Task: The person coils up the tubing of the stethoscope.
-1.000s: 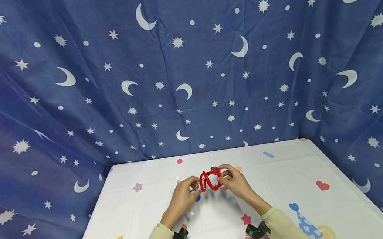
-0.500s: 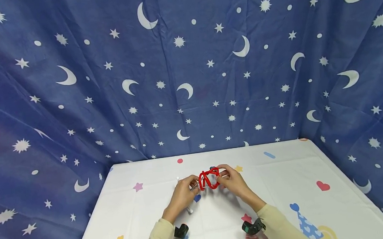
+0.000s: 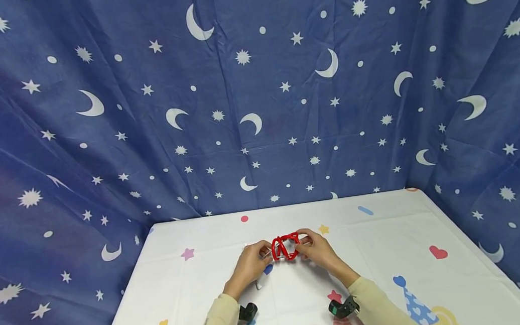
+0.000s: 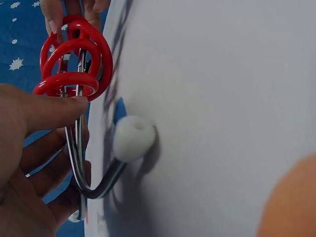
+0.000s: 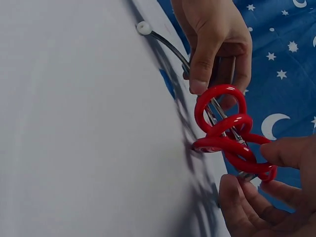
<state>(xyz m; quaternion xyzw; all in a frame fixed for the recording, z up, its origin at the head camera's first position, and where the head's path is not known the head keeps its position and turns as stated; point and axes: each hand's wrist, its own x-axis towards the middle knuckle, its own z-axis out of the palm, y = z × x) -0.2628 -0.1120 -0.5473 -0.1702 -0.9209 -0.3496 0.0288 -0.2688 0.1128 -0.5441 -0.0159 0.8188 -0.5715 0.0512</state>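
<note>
A glossy red piece bent into several loops (image 3: 283,250) is threaded around thin metal rods with white ball tips. Both hands hold this assembly just above the table. My left hand (image 3: 250,264) pinches the rods beside the loops, its thumb across them. One bent metal rod (image 4: 106,185) shows in the left wrist view, ending in a white ball (image 4: 133,138). In the right wrist view a second white ball (image 5: 144,28) tips a rod beyond the left hand. My right hand (image 3: 319,251) pinches the far end of the red loops (image 5: 219,144) between thumb and fingers.
A white tablecloth (image 3: 370,255) printed with stars, hearts and party hats covers the table. Behind it hangs a blue curtain (image 3: 275,116) with moons and stars. Dark wrist devices (image 3: 342,308) sit under both forearms.
Both hands and the red-looped piece have dipped slightly toward the table. The rod with the white tips has turned a little. Both hands keep their grip.
</note>
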